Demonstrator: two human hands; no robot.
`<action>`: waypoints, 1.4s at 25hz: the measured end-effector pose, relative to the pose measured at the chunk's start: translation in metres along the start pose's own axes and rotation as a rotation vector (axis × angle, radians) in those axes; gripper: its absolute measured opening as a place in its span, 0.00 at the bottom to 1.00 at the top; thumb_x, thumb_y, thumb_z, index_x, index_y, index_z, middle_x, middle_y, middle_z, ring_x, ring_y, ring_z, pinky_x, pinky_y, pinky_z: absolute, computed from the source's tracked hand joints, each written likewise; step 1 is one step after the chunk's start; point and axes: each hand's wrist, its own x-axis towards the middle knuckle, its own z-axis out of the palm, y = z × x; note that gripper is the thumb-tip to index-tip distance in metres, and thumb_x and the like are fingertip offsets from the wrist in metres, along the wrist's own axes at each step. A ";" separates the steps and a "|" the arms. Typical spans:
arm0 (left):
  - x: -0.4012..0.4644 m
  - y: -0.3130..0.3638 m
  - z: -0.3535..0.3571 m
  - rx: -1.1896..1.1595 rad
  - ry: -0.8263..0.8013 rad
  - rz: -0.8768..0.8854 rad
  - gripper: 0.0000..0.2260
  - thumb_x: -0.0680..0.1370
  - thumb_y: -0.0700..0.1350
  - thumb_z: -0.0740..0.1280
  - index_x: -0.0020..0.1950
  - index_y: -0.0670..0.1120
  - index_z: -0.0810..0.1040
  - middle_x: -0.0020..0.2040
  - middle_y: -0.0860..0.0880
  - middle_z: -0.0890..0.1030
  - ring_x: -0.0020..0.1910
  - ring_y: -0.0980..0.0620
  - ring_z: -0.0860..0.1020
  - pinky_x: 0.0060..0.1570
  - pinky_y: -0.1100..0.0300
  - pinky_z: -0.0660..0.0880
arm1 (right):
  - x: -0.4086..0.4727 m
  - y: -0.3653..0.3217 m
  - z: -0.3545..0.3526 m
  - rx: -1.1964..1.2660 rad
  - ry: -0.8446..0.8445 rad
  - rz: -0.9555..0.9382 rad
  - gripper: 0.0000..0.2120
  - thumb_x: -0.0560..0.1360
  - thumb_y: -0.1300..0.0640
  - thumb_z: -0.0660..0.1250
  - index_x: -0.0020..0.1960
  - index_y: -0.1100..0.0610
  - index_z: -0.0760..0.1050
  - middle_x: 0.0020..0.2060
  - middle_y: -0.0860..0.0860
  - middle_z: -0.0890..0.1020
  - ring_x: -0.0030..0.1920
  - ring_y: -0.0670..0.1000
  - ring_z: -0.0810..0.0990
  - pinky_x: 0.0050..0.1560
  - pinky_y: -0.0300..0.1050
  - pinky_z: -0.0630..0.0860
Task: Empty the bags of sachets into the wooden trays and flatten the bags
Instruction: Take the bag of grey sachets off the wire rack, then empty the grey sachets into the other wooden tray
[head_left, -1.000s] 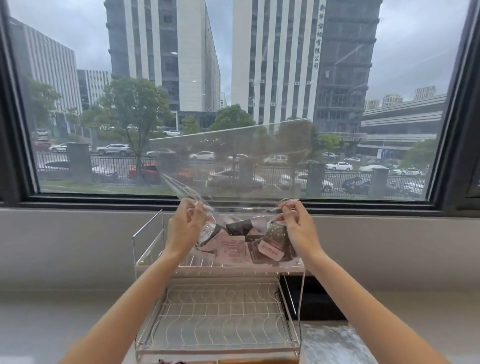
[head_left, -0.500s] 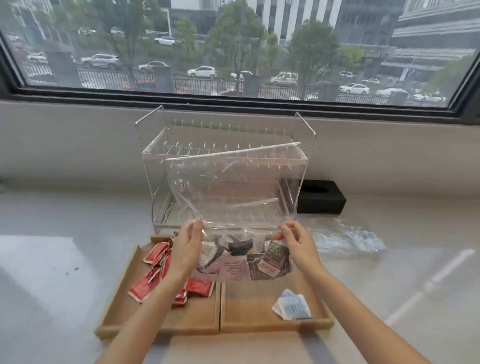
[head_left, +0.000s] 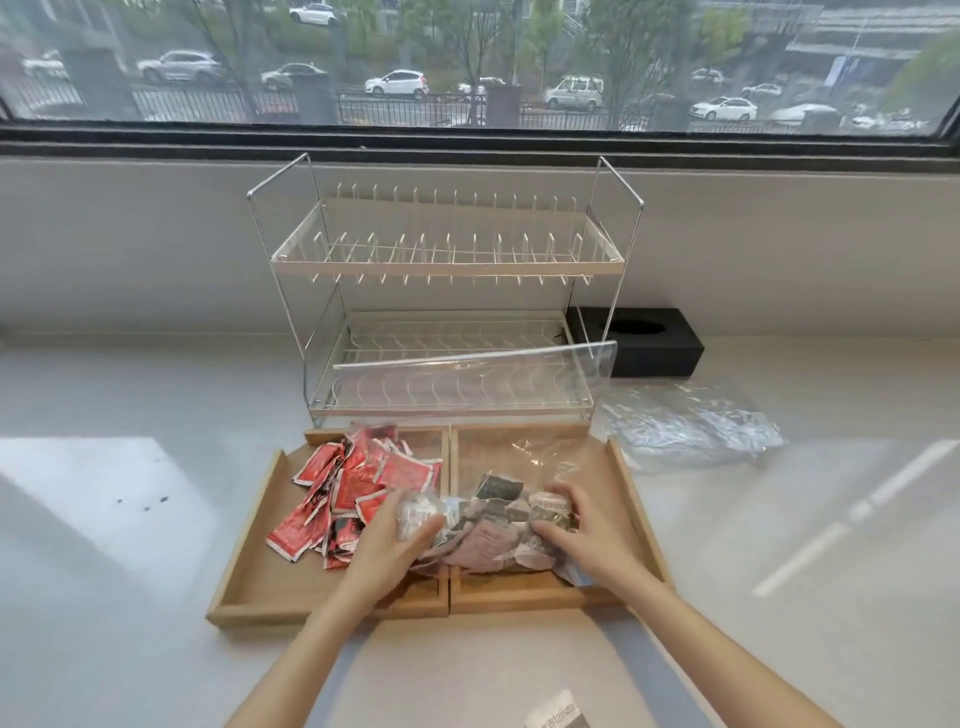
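Over the right wooden tray (head_left: 631, 525), head view: a clear plastic bag (head_left: 524, 415) of dark and pink sachets (head_left: 491, 530) is held low, its sachet-filled end down in the tray and its open mouth rising toward the far side, in front of the wire dish rack (head_left: 447, 260). The left wooden tray (head_left: 249, 587) holds a heap of red sachets (head_left: 358, 488).

Handling judgement: the film looks thin, limp and slick; the load is light and loose, and will shift inside. Best hold is likely the two lower corners, so the bag can be upended.

Left hand (head_left: 395, 545): fingers curled round the bag's left end, gripping film and sachets together. Right hand (head_left: 576, 530): fingers bent over the right end, clasping it likewise.

Also present: a second, crumpled clear bag (head_left: 691, 426) on the counter to the right, and a black box (head_left: 644, 340) beyond it.
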 end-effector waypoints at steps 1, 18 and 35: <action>0.002 0.000 0.001 0.011 0.034 -0.002 0.23 0.74 0.51 0.65 0.65 0.43 0.66 0.61 0.53 0.71 0.63 0.51 0.69 0.60 0.56 0.65 | 0.001 0.000 0.003 0.012 0.036 0.001 0.17 0.71 0.60 0.69 0.56 0.53 0.67 0.41 0.42 0.76 0.40 0.43 0.77 0.36 0.27 0.72; 0.006 0.053 -0.025 -0.453 0.157 0.151 0.24 0.67 0.59 0.62 0.60 0.50 0.72 0.57 0.50 0.78 0.56 0.52 0.77 0.54 0.62 0.72 | 0.008 -0.063 -0.042 0.378 0.213 -0.234 0.13 0.71 0.53 0.68 0.53 0.53 0.70 0.49 0.51 0.82 0.52 0.49 0.81 0.57 0.44 0.75; -0.006 0.097 -0.055 -0.446 0.160 0.398 0.04 0.73 0.43 0.63 0.46 0.51 0.75 0.39 0.59 0.83 0.41 0.60 0.81 0.44 0.70 0.75 | 0.025 -0.206 -0.088 -0.232 -0.018 -0.340 0.13 0.78 0.56 0.56 0.47 0.54 0.79 0.40 0.46 0.83 0.40 0.43 0.81 0.50 0.41 0.75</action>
